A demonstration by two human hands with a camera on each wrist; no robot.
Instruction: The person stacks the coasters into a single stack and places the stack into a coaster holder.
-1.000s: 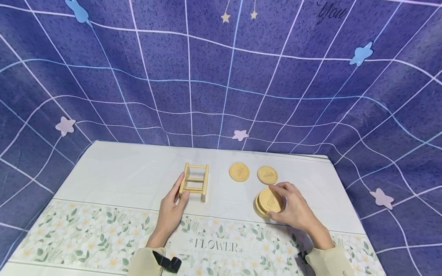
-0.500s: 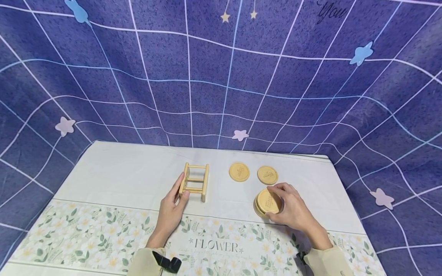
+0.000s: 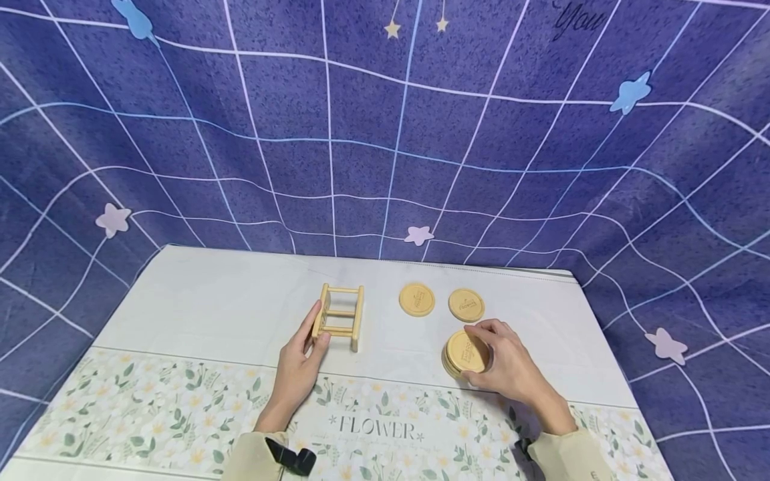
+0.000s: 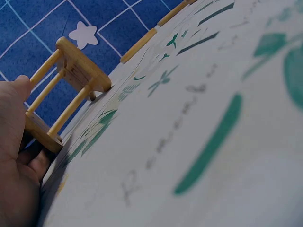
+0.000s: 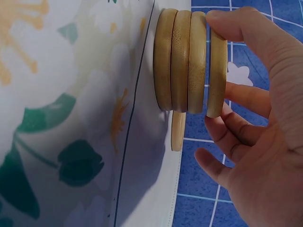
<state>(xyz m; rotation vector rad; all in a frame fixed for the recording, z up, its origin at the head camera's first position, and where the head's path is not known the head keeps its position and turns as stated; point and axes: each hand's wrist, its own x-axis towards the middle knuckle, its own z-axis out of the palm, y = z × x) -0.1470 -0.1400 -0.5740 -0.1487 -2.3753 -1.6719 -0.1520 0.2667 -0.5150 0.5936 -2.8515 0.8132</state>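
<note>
At right, the right hand (image 3: 510,364) pinches a disc (image 5: 217,75) just above the stack (image 5: 180,61), a transfer likely needing level movement; left hand (image 3: 299,361) grips the rack (image 3: 341,313).

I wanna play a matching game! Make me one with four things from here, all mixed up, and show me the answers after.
1. wooden rack
2. topmost coaster
3. curtain
4. word FLOWER

A. purple-blue
B. printed on the tablecloth
C. held by the left hand
D. held by the right hand

Right pairs: 1-C, 2-D, 3-A, 4-B
</note>
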